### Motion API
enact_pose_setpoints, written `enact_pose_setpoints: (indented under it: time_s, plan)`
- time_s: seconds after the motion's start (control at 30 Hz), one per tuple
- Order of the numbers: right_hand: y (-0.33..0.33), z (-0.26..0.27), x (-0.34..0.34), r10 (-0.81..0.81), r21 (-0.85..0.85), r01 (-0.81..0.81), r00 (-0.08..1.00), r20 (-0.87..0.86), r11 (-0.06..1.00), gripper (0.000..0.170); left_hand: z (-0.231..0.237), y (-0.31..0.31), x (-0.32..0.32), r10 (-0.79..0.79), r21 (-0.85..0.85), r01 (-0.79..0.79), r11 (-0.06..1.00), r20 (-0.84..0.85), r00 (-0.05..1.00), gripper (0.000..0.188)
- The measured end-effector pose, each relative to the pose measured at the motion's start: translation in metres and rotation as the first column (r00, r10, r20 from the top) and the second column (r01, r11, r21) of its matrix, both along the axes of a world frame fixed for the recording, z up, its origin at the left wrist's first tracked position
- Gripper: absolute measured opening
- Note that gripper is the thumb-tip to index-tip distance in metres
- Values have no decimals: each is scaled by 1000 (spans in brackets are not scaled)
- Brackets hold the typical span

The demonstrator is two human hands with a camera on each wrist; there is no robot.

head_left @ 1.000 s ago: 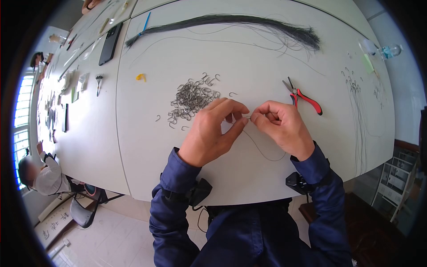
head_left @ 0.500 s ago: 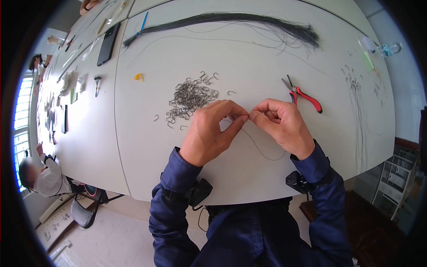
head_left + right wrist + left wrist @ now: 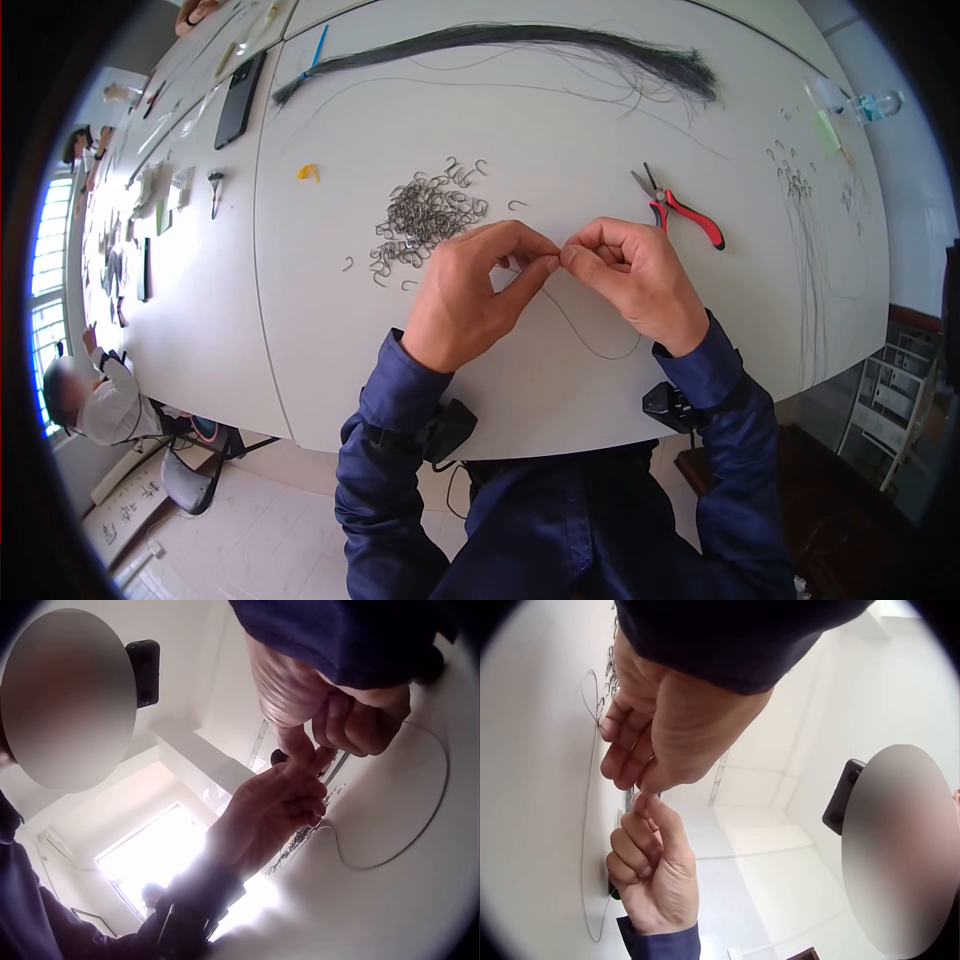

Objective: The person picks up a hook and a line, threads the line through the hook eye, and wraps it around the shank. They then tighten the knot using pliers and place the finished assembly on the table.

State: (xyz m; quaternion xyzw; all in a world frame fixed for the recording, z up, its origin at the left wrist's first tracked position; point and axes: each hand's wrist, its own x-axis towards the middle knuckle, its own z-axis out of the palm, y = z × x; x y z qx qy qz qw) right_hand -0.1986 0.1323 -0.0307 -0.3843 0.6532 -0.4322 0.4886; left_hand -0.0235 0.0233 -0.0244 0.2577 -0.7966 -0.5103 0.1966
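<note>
Thumb and fingertips of the left hand [image 3: 475, 290] pinch close against those of the right hand [image 3: 640, 275], just above the white table [image 3: 540, 410]. Between them is a thin dark line [image 3: 575, 328], whose loop hangs from under the left hand and curves toward the right wrist. In the right wrist view this line [image 3: 442, 801] bows widely over the tabletop. Whatever small part sits at the meeting fingertips is covered by them, and I cannot tell what it is. Left of the left hand lies a pile of small metal hooks [image 3: 425, 210]; a single hook [image 3: 517, 205] lies apart.
Red-handled pliers [image 3: 695, 214] lie beyond the right hand. A long bundle of dark line [image 3: 500, 40] stretches along the back. Hooks with lines attached [image 3: 805, 260] lie at the right. A yellow piece [image 3: 308, 173] and a phone [image 3: 240, 100] are leftward. Another person [image 3: 105, 395] sits far left.
The small dark piece seen between the fingertips a second ago is now covered, as the two hands' fingertips have come together. The table view has shifted slightly; the line's loop keeps its shape.
</note>
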Motion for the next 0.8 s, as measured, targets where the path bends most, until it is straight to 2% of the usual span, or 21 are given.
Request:
enact_pose_setpoints:
  time_s: [0.23,0.37,0.57,0.73,0.8]
  plan:
    - [0,8,-3,-17,23,17,1000,8,1000,21,-1,0,2,47,151,-45,987,-4,999,6]
    - [1,2,-8,-3,-36,2,1000,-10,999,21,-1,-1,4,43,233,-35,972,-30,999,7]
    - [0,-1,-7,-48,-74,50,999,23,996,20,3,0,3,69,433,-31,901,-74,995,10]
    - [-1,0,2,-94,-63,97,995,45,993,17,0,0,3,130,499,-51,865,-126,983,8]
    - [1,10,6,-58,-42,55,997,-60,998,13,0,0,3,173,498,-90,863,-124,977,8]
